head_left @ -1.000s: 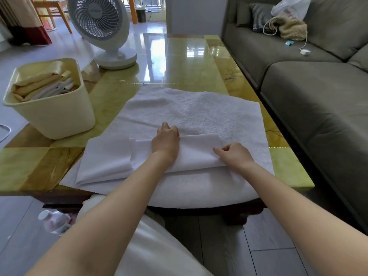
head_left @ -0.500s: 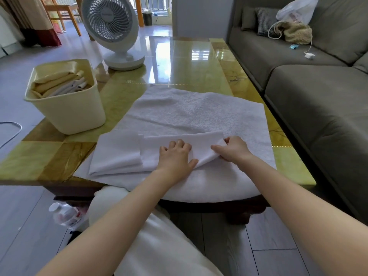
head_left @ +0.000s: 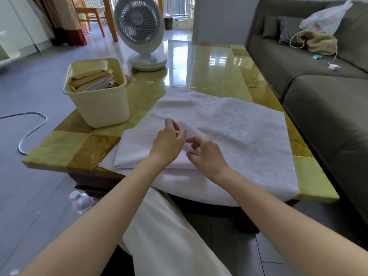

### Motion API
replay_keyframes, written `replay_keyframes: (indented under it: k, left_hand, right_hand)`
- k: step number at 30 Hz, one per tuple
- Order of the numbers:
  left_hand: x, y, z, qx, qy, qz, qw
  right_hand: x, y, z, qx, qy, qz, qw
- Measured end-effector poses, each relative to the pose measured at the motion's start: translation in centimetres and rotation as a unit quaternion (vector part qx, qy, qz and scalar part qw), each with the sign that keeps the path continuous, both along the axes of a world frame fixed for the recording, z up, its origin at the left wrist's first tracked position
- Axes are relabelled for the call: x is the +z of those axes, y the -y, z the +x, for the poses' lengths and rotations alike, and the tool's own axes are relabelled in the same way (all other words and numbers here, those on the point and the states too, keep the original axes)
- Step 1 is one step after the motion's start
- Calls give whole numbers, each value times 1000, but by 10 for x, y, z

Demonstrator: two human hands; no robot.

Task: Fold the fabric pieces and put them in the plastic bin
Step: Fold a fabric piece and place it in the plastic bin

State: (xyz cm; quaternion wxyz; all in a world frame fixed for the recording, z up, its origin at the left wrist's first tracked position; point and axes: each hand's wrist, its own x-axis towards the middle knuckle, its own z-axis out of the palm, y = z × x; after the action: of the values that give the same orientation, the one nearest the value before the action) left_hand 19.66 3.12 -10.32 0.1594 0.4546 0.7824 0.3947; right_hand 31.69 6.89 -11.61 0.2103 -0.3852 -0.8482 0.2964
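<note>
As the moment stood, the holdings ran thus.

- Sofa (head_left: 318, 96): grey, along the table's right edge, apart from it.
- Table (head_left: 215, 72): glossy green stone, carrying all items below.
- Towel (head_left: 239, 124): white terry, spread flat over the near half, its hem draped over the near edge.
- Fan (head_left: 139, 22): white, standing at the far-left corner.
- Plastic bin (head_left: 103, 108): cream, upright at the left edge, just beside the towel, with folded pieces (head_left: 91, 80) stacked inside.
- Fabric piece (head_left: 137, 148): white, smooth, partly folded, lying on the towel by the near-left corner, outside the bin.
- Left hand (head_left: 169, 142): fingers curled, pinching the piece's right end.
- Right hand (head_left: 207, 156): close beside it, thumb and fingers pinching the same end.

Judgement: the fold was in hand, and the transfer was not yet begun.

Risks:
- White lay on white, so a pinch could catch the towel beneath and drag it toward the overhang.
- The layers could slip out of line when carried across.
- A loose bundle might snag the bin's rim or unfold among the stacked pieces.
</note>
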Motion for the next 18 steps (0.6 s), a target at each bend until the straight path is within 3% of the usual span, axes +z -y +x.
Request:
replay_keyframes:
  k: [3,9,18]
  left_hand:
    - [-8,-1,-10,-10,-37,-17,999]
    - [-17,-11,-26,5,-42,-81,996]
    - [-25,-8,-34,7,-46,-131,990]
  right_hand:
    - [-5,5,-4,23,27,31,999]
    - [-21,0,9,-3,193,162,968]
    - [-27,-1,26,125,208,243,939]
